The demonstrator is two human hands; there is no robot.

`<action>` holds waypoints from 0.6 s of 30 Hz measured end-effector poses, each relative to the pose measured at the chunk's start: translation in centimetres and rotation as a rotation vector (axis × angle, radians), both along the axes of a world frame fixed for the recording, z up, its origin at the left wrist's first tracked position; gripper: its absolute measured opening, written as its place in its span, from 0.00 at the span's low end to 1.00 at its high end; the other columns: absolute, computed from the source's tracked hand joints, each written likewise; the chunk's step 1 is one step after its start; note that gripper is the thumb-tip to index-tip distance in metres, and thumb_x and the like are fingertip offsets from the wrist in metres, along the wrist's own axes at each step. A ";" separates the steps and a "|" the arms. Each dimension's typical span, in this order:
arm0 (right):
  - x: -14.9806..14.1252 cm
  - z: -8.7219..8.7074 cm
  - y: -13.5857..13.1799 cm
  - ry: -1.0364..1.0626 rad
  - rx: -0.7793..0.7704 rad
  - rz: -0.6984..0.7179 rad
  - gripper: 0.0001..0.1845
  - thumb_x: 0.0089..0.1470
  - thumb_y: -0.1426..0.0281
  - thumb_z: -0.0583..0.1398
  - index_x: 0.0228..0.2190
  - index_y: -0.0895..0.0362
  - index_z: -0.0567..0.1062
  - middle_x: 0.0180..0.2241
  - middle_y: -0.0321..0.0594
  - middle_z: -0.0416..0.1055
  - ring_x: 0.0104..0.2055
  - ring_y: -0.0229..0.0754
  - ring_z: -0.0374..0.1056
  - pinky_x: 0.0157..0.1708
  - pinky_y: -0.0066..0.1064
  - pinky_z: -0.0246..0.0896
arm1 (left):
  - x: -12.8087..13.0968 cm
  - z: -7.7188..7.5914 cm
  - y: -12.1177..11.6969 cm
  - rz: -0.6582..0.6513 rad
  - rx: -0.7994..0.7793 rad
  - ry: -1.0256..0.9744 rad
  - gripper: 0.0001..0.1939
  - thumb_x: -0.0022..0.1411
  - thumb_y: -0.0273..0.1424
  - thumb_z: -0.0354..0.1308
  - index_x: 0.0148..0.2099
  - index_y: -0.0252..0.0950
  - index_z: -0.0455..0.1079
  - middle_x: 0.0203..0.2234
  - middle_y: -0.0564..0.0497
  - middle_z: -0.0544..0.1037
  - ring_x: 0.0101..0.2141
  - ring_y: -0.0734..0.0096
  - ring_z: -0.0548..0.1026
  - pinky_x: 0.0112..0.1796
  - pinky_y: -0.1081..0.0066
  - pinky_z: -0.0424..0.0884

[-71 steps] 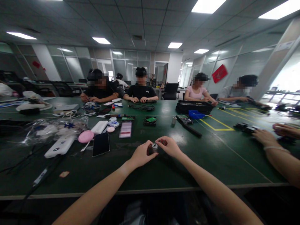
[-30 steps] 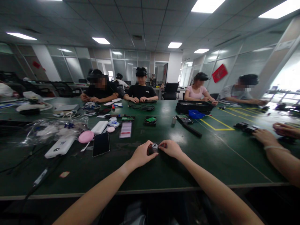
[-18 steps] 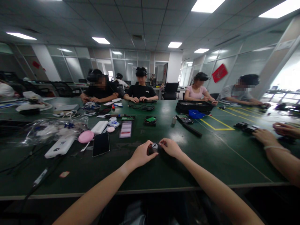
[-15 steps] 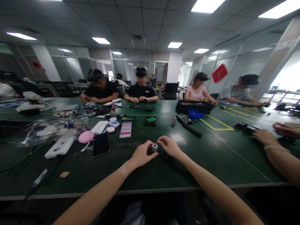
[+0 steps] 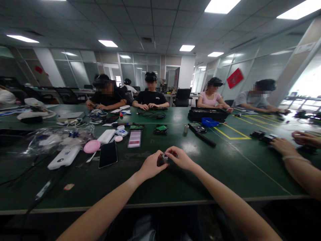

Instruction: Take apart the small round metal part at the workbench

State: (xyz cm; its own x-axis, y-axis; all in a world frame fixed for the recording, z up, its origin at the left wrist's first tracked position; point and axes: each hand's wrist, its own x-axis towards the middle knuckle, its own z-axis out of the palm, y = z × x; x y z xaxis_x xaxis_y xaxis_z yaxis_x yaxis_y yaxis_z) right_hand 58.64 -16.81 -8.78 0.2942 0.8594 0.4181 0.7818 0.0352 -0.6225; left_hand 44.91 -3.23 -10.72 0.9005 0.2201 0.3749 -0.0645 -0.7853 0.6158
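Note:
A small silver metal cylinder, motor-like with a round top face, stands upright on the green table in front of me. My left hand is curled round its left side, thumb in front and fingers behind. Over the top rim of the cylinder, my right hand has its thumb and index finger pinched together. Whatever lies between those fingertips, if anything, is hidden or too small to make out. Part of the cylinder's top is covered by these fingers.
A similar metal cylinder stands farther back beside a hard drive and a black strip. To the left lie a dark phone, a pink disc and a white power bank. A co-worker's hand is at the right.
My right hand's pinched fingertips moved off to the right of the cylinder, rose, and are now back over its top. My left hand has kept its hold on the cylinder.

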 end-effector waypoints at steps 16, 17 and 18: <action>-0.4 0.5 -0.3 -0.002 -0.037 0.013 0.10 0.59 0.67 0.54 0.40 0.57 0.72 0.32 0.38 0.72 0.30 0.36 0.65 0.30 0.27 0.60 | 0.0 0.1 -0.2 0.027 0.003 0.010 0.15 0.54 0.38 0.61 0.41 0.39 0.65 0.30 0.53 0.73 0.29 0.67 0.72 0.29 0.72 0.65; -0.3 0.4 -0.3 -0.003 -0.037 0.013 0.10 0.59 0.67 0.54 0.40 0.57 0.72 0.32 0.37 0.72 0.29 0.36 0.65 0.30 0.27 0.59 | 0.0 0.1 -0.2 0.024 0.005 0.005 0.15 0.54 0.38 0.61 0.41 0.39 0.65 0.30 0.53 0.73 0.29 0.68 0.72 0.29 0.72 0.64; -0.3 0.4 -0.3 -0.005 -0.037 0.013 0.10 0.59 0.67 0.54 0.40 0.57 0.72 0.32 0.37 0.72 0.29 0.36 0.65 0.30 0.27 0.59 | 0.0 0.0 -0.2 0.023 0.007 0.001 0.15 0.53 0.38 0.61 0.41 0.39 0.65 0.30 0.53 0.73 0.28 0.68 0.72 0.29 0.72 0.64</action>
State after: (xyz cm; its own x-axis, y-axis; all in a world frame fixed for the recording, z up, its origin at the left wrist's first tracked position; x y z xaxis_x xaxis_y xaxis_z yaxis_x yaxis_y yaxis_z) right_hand 58.33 -17.09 -8.40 0.2811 0.8778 0.3879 0.7848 0.0224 -0.6194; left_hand 44.91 -3.41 -10.69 0.8957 0.2379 0.3756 -0.0458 -0.7909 0.6102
